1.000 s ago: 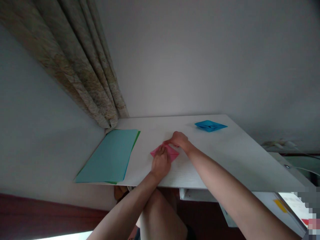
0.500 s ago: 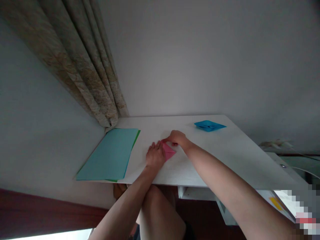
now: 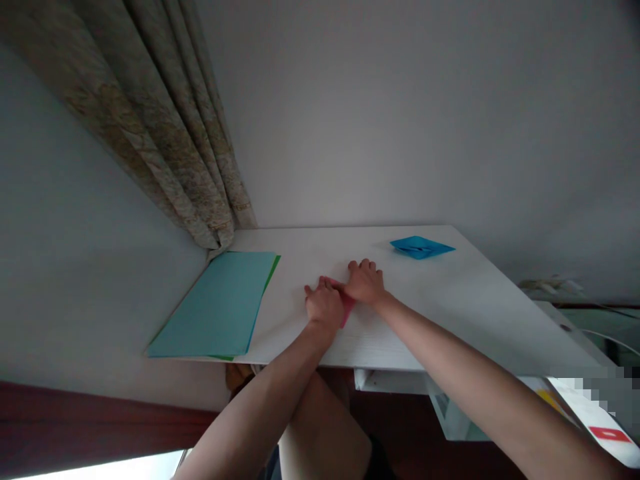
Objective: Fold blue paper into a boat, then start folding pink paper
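Observation:
A pink folded paper [image 3: 349,308] lies on the white table, partly covered by both hands. My left hand [image 3: 324,303] rests on its left side, fingers stretched out and pressing it flat. My right hand [image 3: 365,283] sits at its upper right, with the thumb reaching onto the paper and the other fingers spread on the tabletop. Much of the paper's shape is hidden under the hands. Farther back to the right stands a blue folded paper boat [image 3: 421,248], apart from both hands.
A stack of light blue and green paper sheets [image 3: 215,307] lies at the table's left end. The white table [image 3: 440,313] meets the wall at the back. A patterned curtain [image 3: 195,167] hangs at the left corner. Cables [image 3: 607,333] run beyond the right edge.
My right hand has opened from a curled grip at the paper's top and moved to its right side. The left hand has shifted slightly right, and the pink paper has turned.

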Available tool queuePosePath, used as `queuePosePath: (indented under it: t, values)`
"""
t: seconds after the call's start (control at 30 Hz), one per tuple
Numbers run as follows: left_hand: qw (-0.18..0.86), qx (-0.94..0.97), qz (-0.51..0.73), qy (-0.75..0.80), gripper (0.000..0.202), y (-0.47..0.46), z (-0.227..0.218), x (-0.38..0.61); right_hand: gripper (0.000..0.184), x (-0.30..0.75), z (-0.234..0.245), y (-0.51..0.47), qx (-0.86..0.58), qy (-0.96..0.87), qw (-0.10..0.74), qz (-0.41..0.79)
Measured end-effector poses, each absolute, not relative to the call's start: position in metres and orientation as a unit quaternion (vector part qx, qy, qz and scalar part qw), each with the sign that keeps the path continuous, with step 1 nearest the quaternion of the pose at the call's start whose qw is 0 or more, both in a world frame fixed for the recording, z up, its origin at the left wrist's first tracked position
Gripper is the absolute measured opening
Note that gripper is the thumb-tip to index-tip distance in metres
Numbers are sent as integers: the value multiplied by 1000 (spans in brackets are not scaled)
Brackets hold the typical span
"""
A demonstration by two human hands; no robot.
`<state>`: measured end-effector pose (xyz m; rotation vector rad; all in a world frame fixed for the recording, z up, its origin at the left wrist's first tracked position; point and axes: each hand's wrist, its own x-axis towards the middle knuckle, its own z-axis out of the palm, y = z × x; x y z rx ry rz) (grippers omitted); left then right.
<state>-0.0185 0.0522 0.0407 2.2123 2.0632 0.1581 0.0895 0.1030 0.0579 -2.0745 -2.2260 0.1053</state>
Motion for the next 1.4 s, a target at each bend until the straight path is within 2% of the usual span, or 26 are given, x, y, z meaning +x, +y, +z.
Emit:
queuePosePath:
  t: [0.17,0.43,0.6,0.73,0.8,0.87,1.07,1.4]
  values:
    - [45,721,114,682,50,45,28,-37,76,94,26,83,-670,-731,129,1]
    - [73,704,106,698,43,44,22,-86,80,104,24,83,-663,-741,102,39]
    - [96,692,103,708,42,45,23,-90,70,98,29,76,-666,-732,141,35]
    - [96,715,107,684,45,46,21,-85,45,85,32,71,-535,-826,176,-14]
    - [99,746,108,650,47,47,21,-84,41,81,32,69,-454,-876,164,-6]
    - [106,772,108,617,49,48,21,-86,41,80,32,67,-434,-886,160,24]
    - [129,779,100,606,51,51,27,-90,36,81,31,66,-479,-854,184,87]
    - [149,718,108,672,41,60,28,-84,30,71,34,66,-574,-800,145,99]
